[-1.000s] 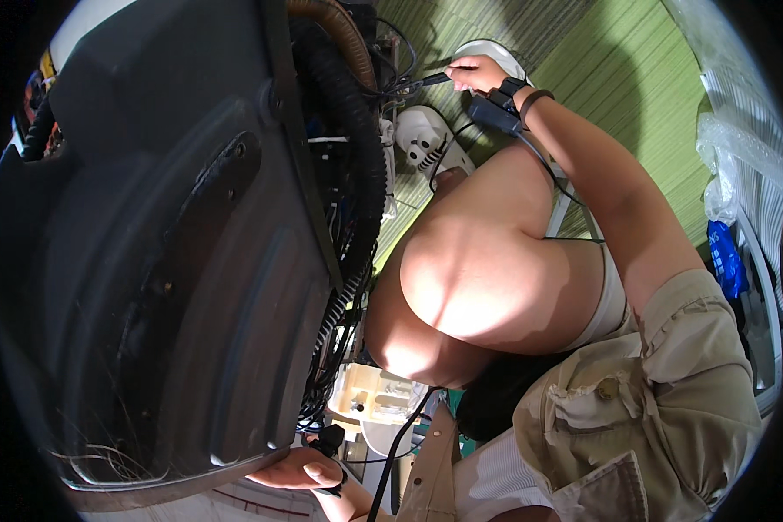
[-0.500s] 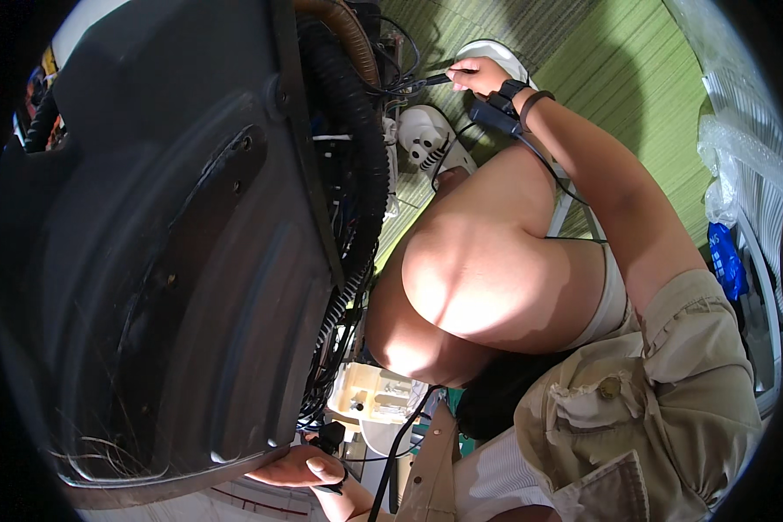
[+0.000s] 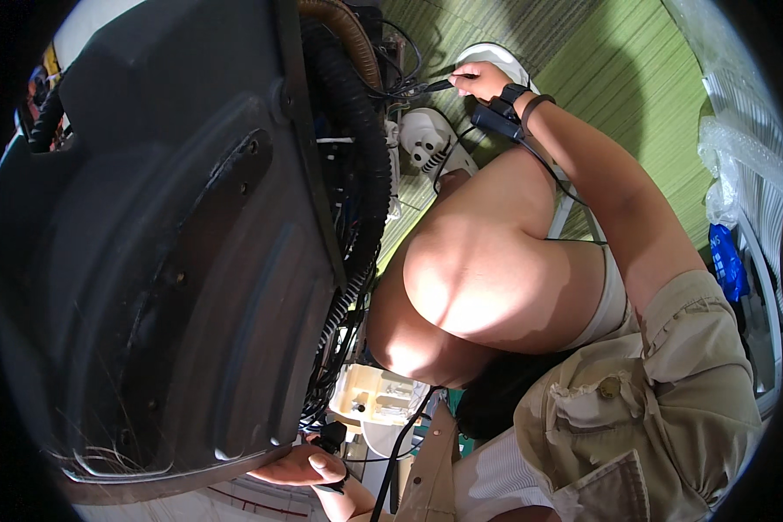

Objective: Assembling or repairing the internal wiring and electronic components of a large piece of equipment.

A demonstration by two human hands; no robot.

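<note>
At the left looms a large black moulded panel (image 3: 226, 287), its inner face ribbed. My left hand (image 3: 296, 467) cups the panel's lower edge, with the thumb showing and the fingers partly hidden beneath it. Up at the top, my right hand (image 3: 481, 80) pinches a slim black cable (image 3: 439, 85) that runs toward a bundle of thin wires (image 3: 398, 87) beside the panel. Just below my right wrist hangs a small black box (image 3: 496, 122) with a cord. Thick black corrugated hose (image 3: 370, 148) follows the panel's inner edge.
My bent knees (image 3: 461, 270) fill the middle, and white shoes (image 3: 428, 139) rest on green striped carpet (image 3: 622, 113). A cream plastic box (image 3: 374, 393) sits near my left hand. Bubble wrap (image 3: 739, 157) and a blue packet (image 3: 727, 261) lie at the right.
The black panel has shifted slightly in view, its holes a little farther right. My right hand has stayed almost in place with the cable, and my left hand still supports the panel's edge.
</note>
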